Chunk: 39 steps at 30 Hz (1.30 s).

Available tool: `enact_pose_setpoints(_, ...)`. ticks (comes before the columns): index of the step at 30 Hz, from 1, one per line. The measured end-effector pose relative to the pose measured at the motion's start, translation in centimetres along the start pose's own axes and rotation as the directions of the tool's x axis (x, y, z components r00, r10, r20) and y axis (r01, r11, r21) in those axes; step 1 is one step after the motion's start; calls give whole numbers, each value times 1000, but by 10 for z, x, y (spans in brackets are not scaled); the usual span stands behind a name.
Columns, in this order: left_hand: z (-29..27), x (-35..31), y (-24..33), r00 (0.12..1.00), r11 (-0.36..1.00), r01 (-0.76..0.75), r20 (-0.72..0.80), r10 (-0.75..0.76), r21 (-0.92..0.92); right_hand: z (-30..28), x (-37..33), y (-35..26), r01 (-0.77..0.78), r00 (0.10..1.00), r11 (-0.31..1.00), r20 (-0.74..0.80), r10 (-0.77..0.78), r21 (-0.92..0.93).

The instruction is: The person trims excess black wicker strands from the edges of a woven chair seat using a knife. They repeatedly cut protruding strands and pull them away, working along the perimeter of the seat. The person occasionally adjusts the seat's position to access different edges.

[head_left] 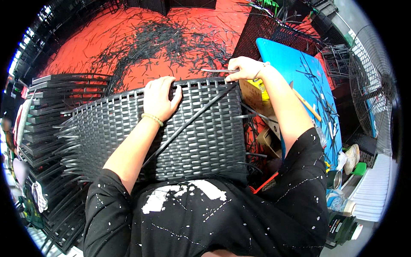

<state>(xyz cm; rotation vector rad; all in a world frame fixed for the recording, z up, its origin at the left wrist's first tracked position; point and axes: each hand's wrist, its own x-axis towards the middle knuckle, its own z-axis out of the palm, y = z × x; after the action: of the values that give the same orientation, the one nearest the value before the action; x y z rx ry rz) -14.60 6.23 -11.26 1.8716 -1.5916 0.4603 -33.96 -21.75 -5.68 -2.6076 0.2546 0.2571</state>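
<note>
A black woven plastic-rattan panel (201, 124) lies across my lap, with loose strand ends fanning out at its left side. My left hand (160, 97) grips its far edge, fingers bent over the rim and thumb resting on the weave. At the far right corner my right hand (245, 68) is closed on a thin, pale, pointed metal tool (214, 70) that sticks out leftward; its exact kind is not clear. A loose flat black strand (188, 122) runs diagonally over the weave, from the right fingertips down to the lower left.
Black strip offcuts (165, 47) litter the red floor (81, 55). On the right stands a blue board (306, 81) with scraps and a wooden-handled tool (309, 106). Stacked black strands and frames (43, 115) fill the left. A large fan (372, 81) is at the far right.
</note>
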Motion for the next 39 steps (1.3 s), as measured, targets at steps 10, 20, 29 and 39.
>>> enact_pose_setpoints(10,1,-3,-7,999,1000,8,-43,-9,-20,35,-76,35,-59,894,690,-269,359,722)
enact_pose_setpoints(20,1,-2,-1,999,1000,28,-34,-29,-9,1,-68,6,-99,932,988,-337,133,116)
enact_pose_setpoints(29,7,-2,-5,999,1000,-4,-41,5,28,-11,-13,-49,-182,982,858,-129,136,-480)
enact_pose_setpoints(39,9,2,2,1000,999,-8,28,7,45,-23,-42,-14,-209,940,926,-324,102,-314)
